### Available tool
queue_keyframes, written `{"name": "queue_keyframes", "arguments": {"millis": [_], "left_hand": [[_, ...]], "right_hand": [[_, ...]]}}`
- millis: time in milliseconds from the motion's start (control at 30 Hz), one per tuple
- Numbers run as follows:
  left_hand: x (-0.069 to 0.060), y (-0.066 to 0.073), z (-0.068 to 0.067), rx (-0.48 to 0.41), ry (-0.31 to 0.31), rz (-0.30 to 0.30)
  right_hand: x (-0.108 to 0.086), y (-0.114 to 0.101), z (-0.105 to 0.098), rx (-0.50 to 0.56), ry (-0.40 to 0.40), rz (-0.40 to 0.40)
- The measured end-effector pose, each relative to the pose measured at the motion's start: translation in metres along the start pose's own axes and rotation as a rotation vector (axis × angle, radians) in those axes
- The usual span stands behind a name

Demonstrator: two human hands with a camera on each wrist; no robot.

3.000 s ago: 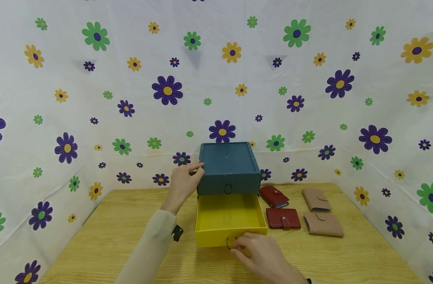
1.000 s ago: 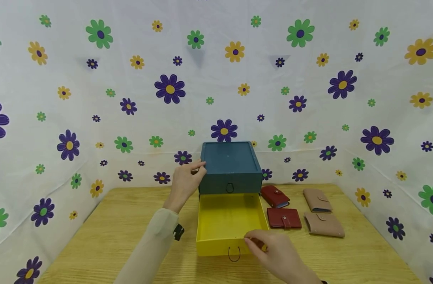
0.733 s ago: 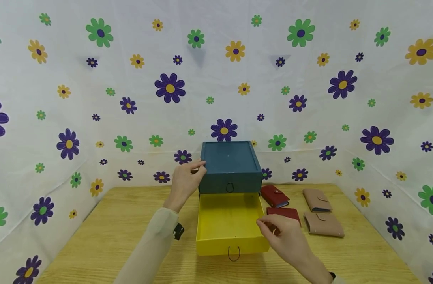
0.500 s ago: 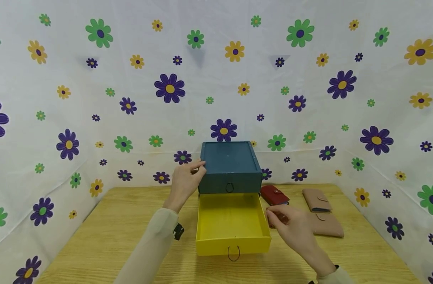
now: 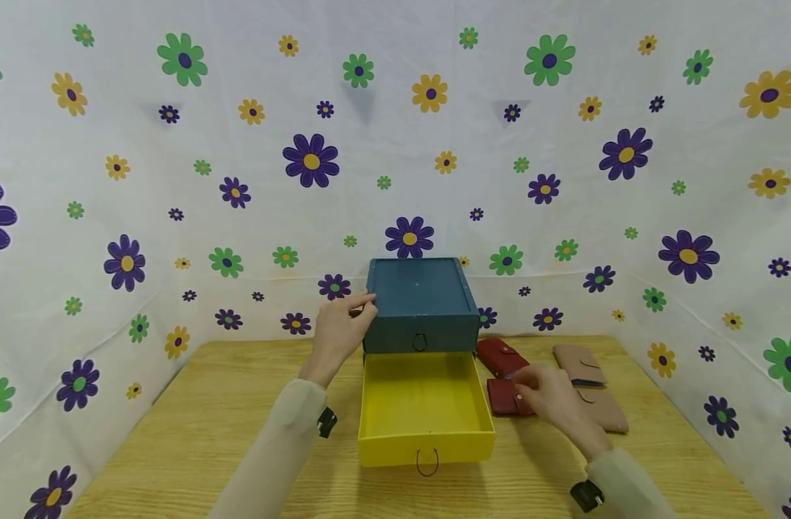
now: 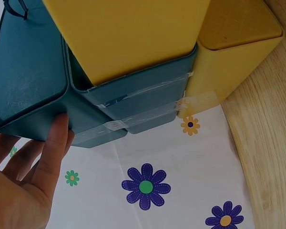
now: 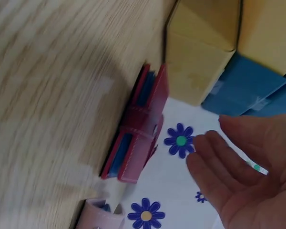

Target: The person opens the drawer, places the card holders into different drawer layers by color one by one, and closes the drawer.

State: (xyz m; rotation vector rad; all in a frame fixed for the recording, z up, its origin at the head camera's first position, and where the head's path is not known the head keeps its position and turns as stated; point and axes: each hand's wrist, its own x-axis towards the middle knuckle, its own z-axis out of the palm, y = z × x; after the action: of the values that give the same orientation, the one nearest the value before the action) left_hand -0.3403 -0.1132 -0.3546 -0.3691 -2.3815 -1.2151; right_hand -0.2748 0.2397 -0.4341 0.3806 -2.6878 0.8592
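Note:
Against the left side of a stacked drawer unit with a teal top, my left hand rests its fingers. In the left wrist view, straight fingers touch the teal drawer's side. Below the teal drawer, a yellow drawer with a dark loop pull is pulled out, its visible floor bare. Over a snapped red wallet, my right hand hovers and hides its right part. The right wrist view shows loosely bent fingers, holding nothing, apart from the red wallet.
A second red wallet lies just behind the first, beside the drawer unit. Two beige-pink wallets lie farther right, one partly behind my right hand. A flowered white cloth hangs behind and around the wooden table.
My right hand has drawn the yellow drawer farther out by its loop, let go, and moved right and away to the nearer red wallet. My left hand has stayed at the drawer unit.

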Motion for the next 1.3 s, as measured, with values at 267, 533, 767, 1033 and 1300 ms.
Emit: {"name": "queue_keyframes", "arguments": {"millis": [267,533,767,1033,1300], "left_hand": [[0.000,0.002,-0.001,-0.012,0.002,-0.001],[0.001,0.001,0.000,-0.006,0.008,0.005],[0.000,0.001,0.000,-0.002,0.015,0.008],[0.003,0.002,-0.001,0.008,0.027,0.009],[0.001,0.001,0.000,0.027,0.013,0.007]], "right_hand": [[0.011,0.022,-0.001,-0.084,-0.259,-0.011],[0.014,0.028,0.000,-0.015,-0.425,0.168],[0.015,0.037,0.008,-0.108,-0.378,0.044],[0.016,0.034,0.011,-0.180,-0.383,0.077],[0.011,0.030,0.012,-0.234,-0.424,0.097]]}}
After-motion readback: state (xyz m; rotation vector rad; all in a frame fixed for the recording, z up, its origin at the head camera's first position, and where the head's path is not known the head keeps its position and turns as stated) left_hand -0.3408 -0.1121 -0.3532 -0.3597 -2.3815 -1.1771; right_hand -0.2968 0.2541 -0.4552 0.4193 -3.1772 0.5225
